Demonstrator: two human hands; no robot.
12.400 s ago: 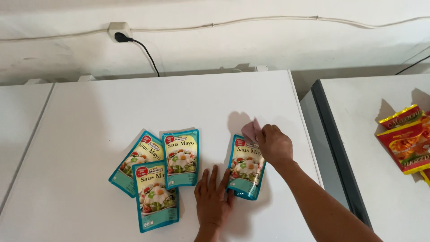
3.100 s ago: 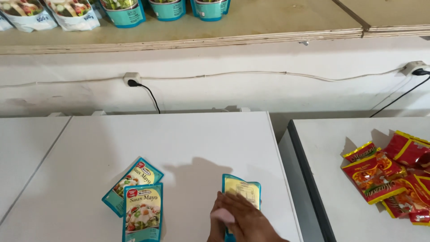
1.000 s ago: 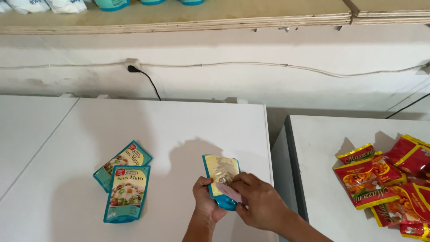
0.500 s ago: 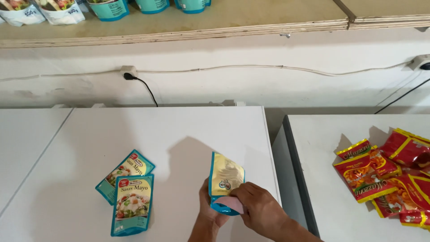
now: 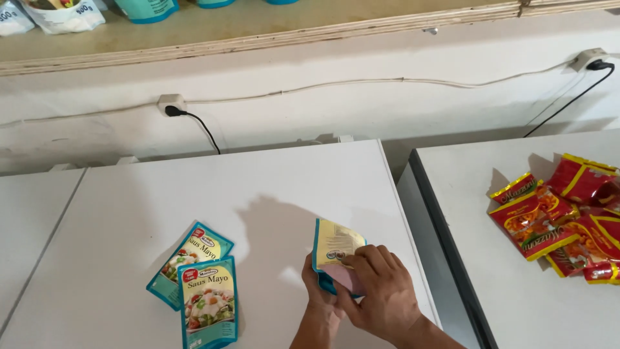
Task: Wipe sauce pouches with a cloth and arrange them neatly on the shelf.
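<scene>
Upright, teal pouch [image 5: 334,249] between both hands [image 5: 361,294]

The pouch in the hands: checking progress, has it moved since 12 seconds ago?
Yes. The pouch is lifted off the white lid where it lay flat, held upright, back showing.

A teal pouch with a pale yellow back [image 5: 334,249] stands upright on the white chest lid [image 5: 258,194]. Two flat teal sauce pouches [image 5: 197,284] overlap well to its left. Red-and-yellow sachets [image 5: 562,220] pile on the neighbouring lid to its right. Teal and white packs [image 5: 64,11] line the shelf above.
</scene>
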